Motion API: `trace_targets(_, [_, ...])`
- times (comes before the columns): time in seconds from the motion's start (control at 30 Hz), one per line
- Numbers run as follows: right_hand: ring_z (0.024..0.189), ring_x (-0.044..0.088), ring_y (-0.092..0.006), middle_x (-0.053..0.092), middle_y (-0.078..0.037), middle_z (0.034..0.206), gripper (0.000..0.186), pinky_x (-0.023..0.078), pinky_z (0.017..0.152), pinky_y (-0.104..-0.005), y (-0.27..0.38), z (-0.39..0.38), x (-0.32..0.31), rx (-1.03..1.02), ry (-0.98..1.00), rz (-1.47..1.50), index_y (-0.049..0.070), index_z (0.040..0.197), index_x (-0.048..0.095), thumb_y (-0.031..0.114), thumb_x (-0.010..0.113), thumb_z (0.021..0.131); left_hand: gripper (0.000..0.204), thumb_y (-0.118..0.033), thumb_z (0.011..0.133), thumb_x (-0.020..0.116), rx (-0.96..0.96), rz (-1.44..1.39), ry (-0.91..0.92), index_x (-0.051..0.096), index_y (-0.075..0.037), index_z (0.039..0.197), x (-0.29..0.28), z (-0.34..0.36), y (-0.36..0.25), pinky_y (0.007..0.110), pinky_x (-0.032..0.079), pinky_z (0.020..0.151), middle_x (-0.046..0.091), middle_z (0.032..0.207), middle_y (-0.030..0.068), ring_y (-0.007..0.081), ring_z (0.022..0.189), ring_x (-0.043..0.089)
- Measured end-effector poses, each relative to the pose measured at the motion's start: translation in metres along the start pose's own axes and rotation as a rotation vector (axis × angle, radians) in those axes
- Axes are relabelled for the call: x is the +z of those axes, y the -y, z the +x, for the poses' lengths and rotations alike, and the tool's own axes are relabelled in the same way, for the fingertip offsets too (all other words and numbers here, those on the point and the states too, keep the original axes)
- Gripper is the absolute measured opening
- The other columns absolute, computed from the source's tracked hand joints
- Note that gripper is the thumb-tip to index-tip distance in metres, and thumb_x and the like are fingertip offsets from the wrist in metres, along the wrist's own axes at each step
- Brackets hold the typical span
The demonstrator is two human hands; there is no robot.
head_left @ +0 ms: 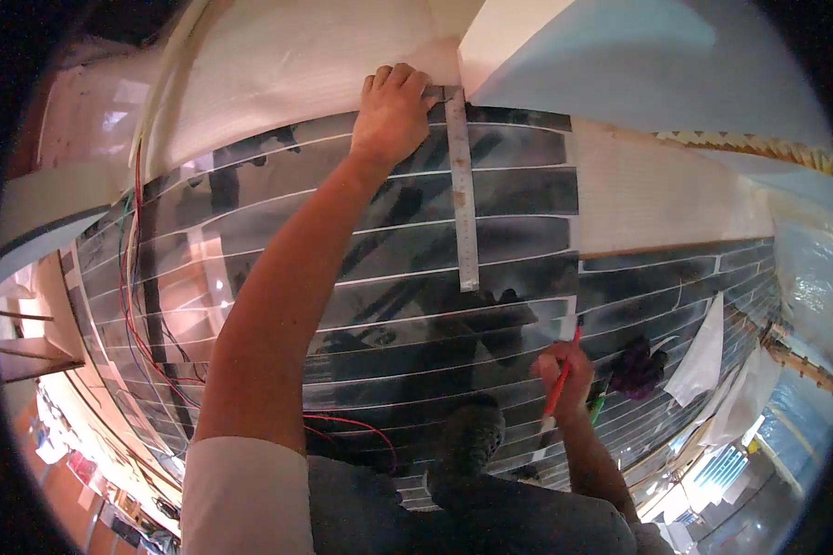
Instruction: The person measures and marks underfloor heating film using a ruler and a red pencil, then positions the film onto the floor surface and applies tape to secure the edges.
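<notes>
My left hand (pixel 391 109) reaches far forward and presses on the top end of a long metal ruler (pixel 463 194) that lies across dark glossy film strips (pixel 361 259) covering the floor. My right hand (pixel 565 375) is low on the right and grips a red pen (pixel 561 379), its tip near the film just below the ruler's lower end. My knee in grey trousers (pixel 467 439) rests on the film.
Red and green wires (pixel 134 305) run along the film's left edge. A dark purple cloth (pixel 639 368) and white paper sheets (pixel 703 356) lie to the right. A white wall corner (pixel 491 42) rises ahead. Bare pale underlay (pixel 657 194) shows at right.
</notes>
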State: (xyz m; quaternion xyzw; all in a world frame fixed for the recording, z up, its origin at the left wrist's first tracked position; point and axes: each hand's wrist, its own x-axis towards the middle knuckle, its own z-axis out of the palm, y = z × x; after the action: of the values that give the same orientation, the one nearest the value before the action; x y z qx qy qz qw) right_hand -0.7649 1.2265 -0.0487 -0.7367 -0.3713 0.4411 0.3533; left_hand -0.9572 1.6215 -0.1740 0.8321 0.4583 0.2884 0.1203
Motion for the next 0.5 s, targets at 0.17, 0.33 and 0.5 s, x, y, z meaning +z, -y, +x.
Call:
trace_targets(0.17, [0.081, 0.061, -0.0169, 0.062, -0.006, 0.089, 0.039, 0.051, 0.073, -0.0308, 0.022, 0.086, 0.019, -0.349, 0.098, 0.012, 0.002, 0.113, 0.06, 0.037, 0.046, 0.104, 0.02, -0.016, 0.085, 0.068, 0.02, 0.006, -0.002, 0.066, -0.007, 0.103, 0.0, 0.0, -0.002, 0.044, 0.041, 0.095, 0.062, 0.109, 0.0108, 0.0329, 0.108, 0.054])
trace_targets(0.33, [0.086, 0.063, -0.0187, 0.066, -0.009, 0.098, 0.037, 0.052, 0.08, -0.0331, 0.039, 0.171, 0.05, -0.248, 0.016, -0.036, 0.003, 0.125, 0.059, 0.033, 0.053, 0.103, 0.025, -0.017, 0.089, 0.064, 0.072, 0.078, 0.057, 0.062, -0.008, 0.113, 0.001, 0.001, 0.002, 0.045, 0.042, 0.096, 0.059, 0.114, 0.0112, 0.0337, 0.109, 0.052])
trace_targets(0.5, [0.094, 0.068, -0.0236, 0.069, -0.014, 0.104, 0.031, 0.054, 0.083, -0.0364, 0.044, 0.245, 0.083, -0.519, -0.079, -0.145, 0.005, 0.121, 0.058, 0.027, 0.06, 0.099, 0.025, -0.018, 0.089, 0.065, 0.064, 0.038, 0.04, 0.064, -0.008, 0.111, 0.003, 0.0, 0.002, 0.045, 0.042, 0.095, 0.06, 0.113, 0.0123, 0.0337, 0.108, 0.053])
